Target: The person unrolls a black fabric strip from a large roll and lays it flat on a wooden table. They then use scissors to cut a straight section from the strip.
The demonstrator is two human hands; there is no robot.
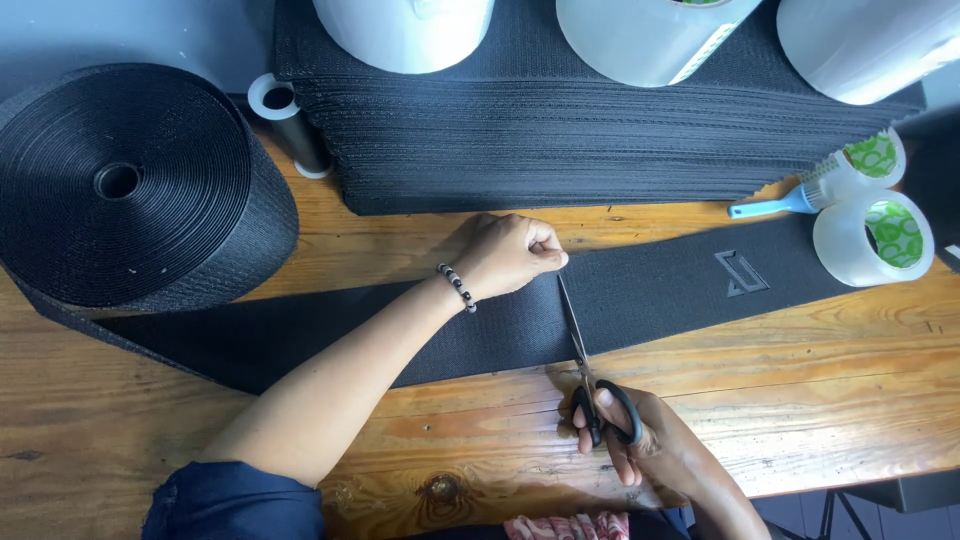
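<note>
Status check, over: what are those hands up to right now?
Left hand pinning black strip. Right hand closed on scissors, blades on strip. Tape rolls clear of cut.

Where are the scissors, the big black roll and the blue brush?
scissors [590, 375]: head view, on the pivot where blades meet handles.
big black roll [160, 215]: head view, on its flat wound face.
blue brush [765, 208]: head view, on its handle.

A worn wooden table, orange-brown with knots and dark scratches, fills most of the frame under soft, even light. At the upper left a pale grey surface shows; at the lower right, dark floor.
</note>
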